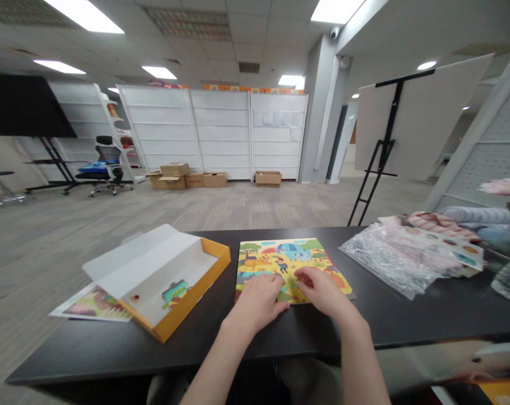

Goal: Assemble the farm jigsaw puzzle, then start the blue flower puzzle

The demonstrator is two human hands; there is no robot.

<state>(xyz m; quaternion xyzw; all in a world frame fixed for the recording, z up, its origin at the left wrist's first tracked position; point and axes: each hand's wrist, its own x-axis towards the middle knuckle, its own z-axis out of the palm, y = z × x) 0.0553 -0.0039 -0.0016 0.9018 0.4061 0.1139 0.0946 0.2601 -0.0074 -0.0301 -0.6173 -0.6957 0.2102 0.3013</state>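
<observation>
A colourful animal jigsaw puzzle (261,261) lies flat on the black table, showing a blue elephant, a spotted cat and trees. My left hand (261,295) rests over its lower left part, fingers lying on the picture and thumb apart near the front edge. Over the lower middle is my right hand (320,289), its fingers curled in towards the thumb; whatever may be between the fingertips is too small to make out. To the left stands an open white and yellow box (196,292) with a few puzzle pieces (177,292) inside.
A printed picture sheet (97,304) lies partly under the box. On the right are clear plastic wrapping (390,256), folded pinkish cloth (443,222) and a pink flower (504,185). The black table (204,343) has its near edge against my lap. An easel (379,152) stands beyond.
</observation>
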